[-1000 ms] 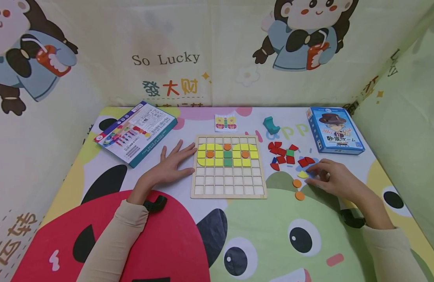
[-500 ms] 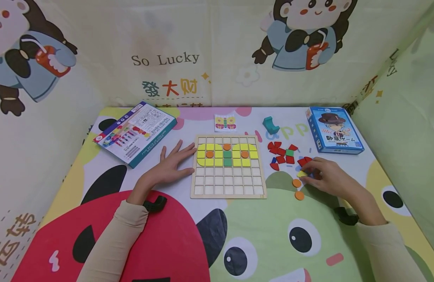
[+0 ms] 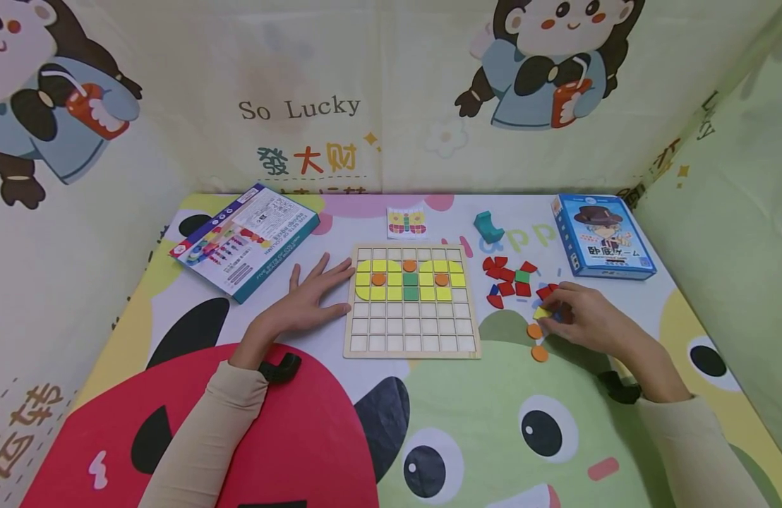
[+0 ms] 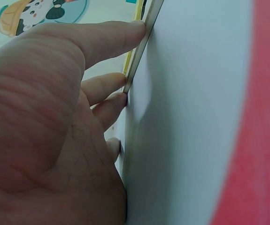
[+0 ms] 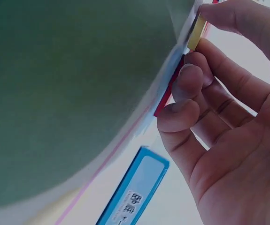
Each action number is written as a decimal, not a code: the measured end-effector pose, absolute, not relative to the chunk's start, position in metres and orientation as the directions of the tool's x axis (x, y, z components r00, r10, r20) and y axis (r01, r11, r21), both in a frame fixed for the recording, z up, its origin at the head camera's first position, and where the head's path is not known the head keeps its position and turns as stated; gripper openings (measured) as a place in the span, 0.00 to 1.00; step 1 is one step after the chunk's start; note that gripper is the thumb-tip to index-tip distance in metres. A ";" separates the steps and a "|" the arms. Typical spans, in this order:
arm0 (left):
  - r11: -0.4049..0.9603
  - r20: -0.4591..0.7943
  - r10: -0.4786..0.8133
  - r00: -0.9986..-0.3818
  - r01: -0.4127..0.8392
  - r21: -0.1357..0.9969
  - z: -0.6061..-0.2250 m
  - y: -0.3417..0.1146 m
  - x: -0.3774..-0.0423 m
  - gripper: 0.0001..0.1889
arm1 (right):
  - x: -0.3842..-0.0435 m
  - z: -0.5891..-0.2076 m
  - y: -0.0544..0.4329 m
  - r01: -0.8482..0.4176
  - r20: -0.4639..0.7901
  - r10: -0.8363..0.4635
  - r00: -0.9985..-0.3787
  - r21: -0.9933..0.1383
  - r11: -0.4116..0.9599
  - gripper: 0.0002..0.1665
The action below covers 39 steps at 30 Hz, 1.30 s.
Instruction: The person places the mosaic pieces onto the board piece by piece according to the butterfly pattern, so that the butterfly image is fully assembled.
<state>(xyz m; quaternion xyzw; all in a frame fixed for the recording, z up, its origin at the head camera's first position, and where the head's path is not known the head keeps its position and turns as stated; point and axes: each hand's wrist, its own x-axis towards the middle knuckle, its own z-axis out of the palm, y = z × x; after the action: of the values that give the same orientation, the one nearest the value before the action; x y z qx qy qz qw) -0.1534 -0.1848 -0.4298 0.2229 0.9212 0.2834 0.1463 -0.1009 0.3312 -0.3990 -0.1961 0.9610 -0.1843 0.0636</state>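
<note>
Thumb and index finger of the right hand [image 3: 588,317] pinch a yellow mosaic tile [image 3: 540,312] right of centre in the head view. In the right wrist view the tile shows nearly edge-on, a narrow strip running from thumb tip to index tip at the upper right; its full outline is hidden, so its long axis cannot be told, nor whether it is off the table.

What matters most is probably the sideways gap: the wooden grid board [image 3: 413,354] lies mid-frame, left of the pinch and well apart from it. In the lowest row of yellow tiles, the bare cell [image 3: 459,292] at the right end sits left of the grip and slightly higher in the frame, with the right hand nearer than the left.

The left hand [image 3: 305,296], left of centre, is spread, its fingertips touching the board's left edge in the left wrist view.

Just below the pinched tile lie two orange discs, an upper disc [image 3: 534,331] and a lower disc [image 3: 540,353]. Loose red tiles [image 3: 523,289] lie up and to the left of it, between board and hand.
</note>
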 end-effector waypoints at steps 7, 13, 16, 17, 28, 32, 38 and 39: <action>0.739 -0.139 0.491 -0.860 0.327 0.589 -0.431 -0.185 -0.153 0.44 | -0.111 -0.394 0.315 -0.381 -0.046 -0.428 -0.902 -0.380 0.843 0.14; 0.739 -0.138 0.495 -0.858 0.332 0.586 -0.430 -0.186 -0.154 0.45 | -0.124 -0.392 0.291 -0.404 -0.057 -0.468 -0.882 -0.418 0.813 0.13; 0.743 -0.145 0.493 -0.858 0.328 0.583 -0.430 -0.186 -0.154 0.45 | -0.131 -0.390 0.276 -0.411 -0.069 -0.481 -0.874 -0.424 0.807 0.13; 0.744 -0.147 0.493 -0.858 0.328 0.582 -0.430 -0.186 -0.154 0.45 | -0.134 -0.390 0.271 -0.419 -0.068 -0.489 -0.870 -0.421 0.804 0.13; 0.737 -0.151 0.501 -0.852 0.329 0.591 -0.431 -0.185 -0.155 0.45 | -0.156 -0.389 0.229 -0.495 -0.083 -0.567 -0.820 -0.395 0.774 0.15; 0.737 -0.148 0.500 -0.853 0.328 0.591 -0.431 -0.185 -0.155 0.45 | -0.161 -0.391 0.222 -0.504 -0.095 -0.576 -0.812 -0.383 0.774 0.16; 0.731 -0.139 0.505 -0.852 0.336 0.595 -0.430 -0.186 -0.155 0.44 | -0.163 -0.393 0.217 -0.539 -0.081 -0.598 -0.798 -0.348 0.767 0.15; 0.730 -0.138 0.505 -0.852 0.336 0.595 -0.430 -0.185 -0.155 0.44 | -0.163 -0.393 0.216 -0.545 -0.076 -0.601 -0.795 -0.344 0.764 0.15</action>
<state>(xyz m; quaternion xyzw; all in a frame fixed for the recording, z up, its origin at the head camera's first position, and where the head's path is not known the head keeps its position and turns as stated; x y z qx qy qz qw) -0.1546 -0.1855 -0.4298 0.2290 0.9184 0.2873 0.1468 -0.1629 0.2160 -0.3928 -0.3067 0.9348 -0.1543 0.0912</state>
